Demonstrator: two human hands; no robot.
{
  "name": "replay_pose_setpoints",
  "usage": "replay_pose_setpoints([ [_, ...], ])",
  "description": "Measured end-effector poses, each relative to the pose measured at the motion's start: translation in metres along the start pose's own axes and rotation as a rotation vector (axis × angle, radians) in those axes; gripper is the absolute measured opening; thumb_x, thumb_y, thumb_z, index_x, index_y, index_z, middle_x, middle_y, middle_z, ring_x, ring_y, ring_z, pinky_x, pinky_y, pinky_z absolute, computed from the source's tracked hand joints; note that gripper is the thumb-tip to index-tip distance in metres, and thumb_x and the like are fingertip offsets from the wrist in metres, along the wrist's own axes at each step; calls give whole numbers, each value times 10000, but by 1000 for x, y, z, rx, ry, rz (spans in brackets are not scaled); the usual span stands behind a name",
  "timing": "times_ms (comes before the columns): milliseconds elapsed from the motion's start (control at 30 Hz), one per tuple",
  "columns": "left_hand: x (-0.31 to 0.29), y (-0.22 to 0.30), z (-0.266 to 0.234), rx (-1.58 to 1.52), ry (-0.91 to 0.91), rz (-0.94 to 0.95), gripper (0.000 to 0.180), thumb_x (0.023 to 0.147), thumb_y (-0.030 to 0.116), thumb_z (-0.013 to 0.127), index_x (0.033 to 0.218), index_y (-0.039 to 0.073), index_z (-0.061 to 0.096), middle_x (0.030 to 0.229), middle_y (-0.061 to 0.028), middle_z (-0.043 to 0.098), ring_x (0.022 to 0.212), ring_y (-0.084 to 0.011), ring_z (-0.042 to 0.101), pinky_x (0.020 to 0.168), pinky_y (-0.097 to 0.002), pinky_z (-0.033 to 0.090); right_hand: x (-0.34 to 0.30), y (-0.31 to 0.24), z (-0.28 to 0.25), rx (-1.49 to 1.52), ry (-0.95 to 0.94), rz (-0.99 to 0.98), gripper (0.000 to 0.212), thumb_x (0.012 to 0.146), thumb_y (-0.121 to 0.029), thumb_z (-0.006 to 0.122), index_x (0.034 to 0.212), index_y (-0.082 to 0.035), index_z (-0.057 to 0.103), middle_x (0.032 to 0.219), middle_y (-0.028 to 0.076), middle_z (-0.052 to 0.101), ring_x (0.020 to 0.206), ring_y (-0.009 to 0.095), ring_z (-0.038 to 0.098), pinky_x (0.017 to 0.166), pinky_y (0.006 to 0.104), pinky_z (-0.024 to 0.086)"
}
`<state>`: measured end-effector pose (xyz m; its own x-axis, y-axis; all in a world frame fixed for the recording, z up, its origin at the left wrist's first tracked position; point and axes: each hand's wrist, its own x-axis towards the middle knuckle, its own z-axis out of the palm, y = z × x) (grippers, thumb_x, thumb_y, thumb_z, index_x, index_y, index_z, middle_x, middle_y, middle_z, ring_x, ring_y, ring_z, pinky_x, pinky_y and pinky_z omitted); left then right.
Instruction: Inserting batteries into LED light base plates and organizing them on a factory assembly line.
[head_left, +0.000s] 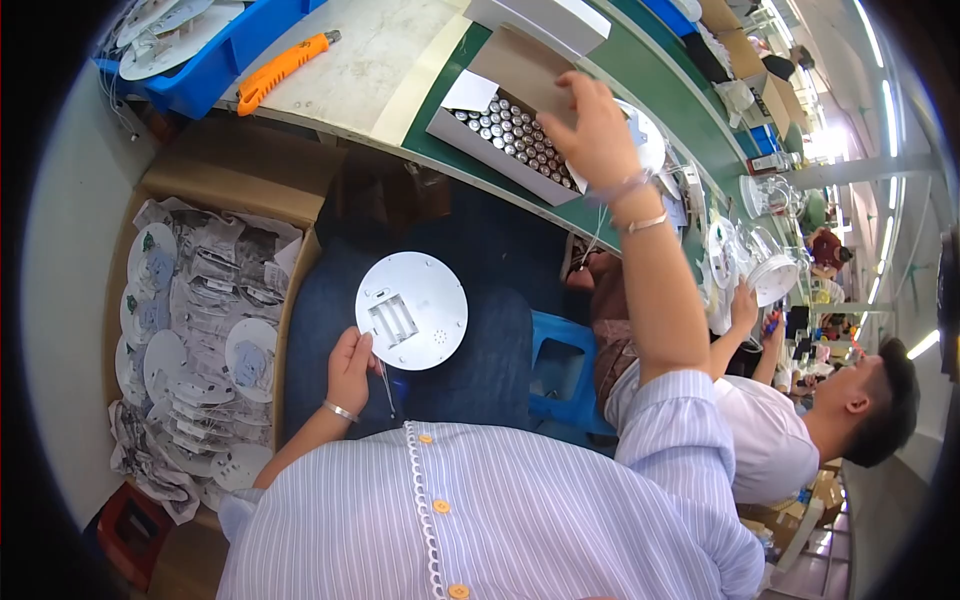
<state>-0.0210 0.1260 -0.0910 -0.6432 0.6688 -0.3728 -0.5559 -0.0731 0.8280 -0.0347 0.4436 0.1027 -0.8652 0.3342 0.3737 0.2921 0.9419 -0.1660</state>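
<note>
My left hand [350, 368] is closed on the lower left edge of a round white base plate [435, 300]. An open battery compartment [393, 319] shows in the plate's face, with no batteries in its slots. Thin wires hang down beside my fingers. Over the right end of a white carton [475, 146] reaches my right hand [590, 125], thumb and fingers apart, nothing visible between them. Rows of upright batteries [512, 130] fill the carton, and my hand hides part of its right side.
A large cardboard box [290, 330] at left holds paper and several round plates [250, 350]. On the bench lie an orange utility knife [285, 72] and a blue bin [215, 85]. A blue stool [562, 370] and a seated co-worker [770, 425] are at right.
</note>
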Motion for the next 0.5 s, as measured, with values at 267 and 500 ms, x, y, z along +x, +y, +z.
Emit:
replay_pose_setpoints([
  [267, -2, -5, 1, 53, -15, 73, 198, 857, 159, 414, 683, 64, 406, 551, 11, 386, 465, -62, 402, 451, -180, 344, -58, 23, -26, -213, 283, -32, 136, 653, -43, 492, 769, -43, 563, 778, 96, 530, 742, 267, 492, 656, 356, 387],
  [500, -2, -11, 2, 96, -7, 110, 200, 857, 161, 414, 681, 66, 407, 538, 15, 384, 456, -61, 402, 442, -181, 341, -100, 22, 2, 51, 211, 186, 120, 722, -125, 517, 755, -40, 595, 692, 133, 571, 654, 296, 541, 593, 358, 427],
])
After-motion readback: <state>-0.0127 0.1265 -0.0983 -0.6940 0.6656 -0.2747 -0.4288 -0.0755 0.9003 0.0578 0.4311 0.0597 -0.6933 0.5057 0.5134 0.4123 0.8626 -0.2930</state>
